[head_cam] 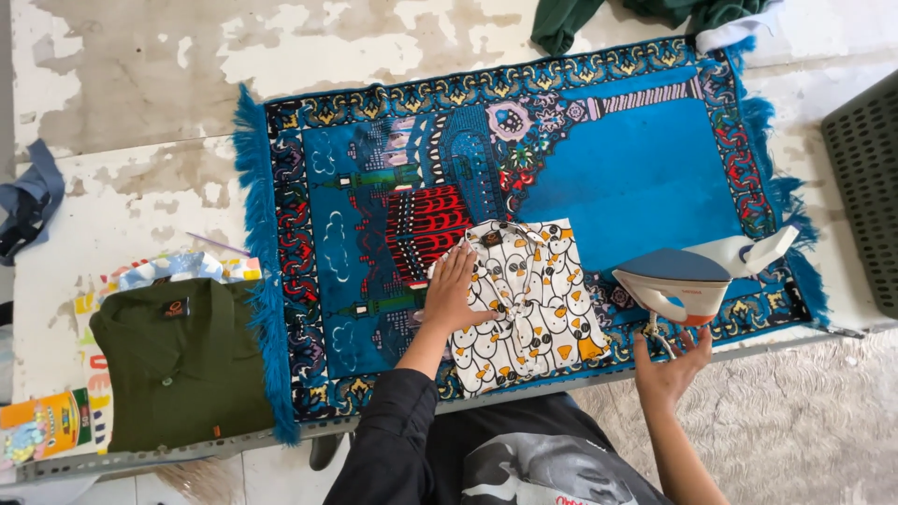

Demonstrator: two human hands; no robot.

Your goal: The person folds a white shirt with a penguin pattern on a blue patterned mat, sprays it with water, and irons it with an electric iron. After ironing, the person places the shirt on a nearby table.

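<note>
Near the front edge of the table point(122, 201), on a blue patterned rug point(645, 178) with a fringe, lies a small folded white shirt point(533, 304) printed with black and orange bird shapes. The left hand point(452, 295) rests flat on the shirt's left side, fingers together and stretched out, pressing down on the cloth rather than gripping it. The right hand point(669, 369) is at the front edge of the table, just right of the shirt, fingers spread open beneath the rear of a white and blue iron point(697, 276); its fingertips touch or nearly touch the iron's underside, and I cannot tell whether they actually hold it. The iron lies tipped on its side on the rug, soleplate facing up, close beside the shirt but apart from it.

Toward the left front corner of the table, off the rug, a folded dark green shirt point(182, 360) lies flat on some colourful printed paper point(187, 269). At the far edge, a bundle of dark green cloth point(599, 14) overlaps the rug's corner. A dark perforated basket point(865, 187) stands past the right edge.
</note>
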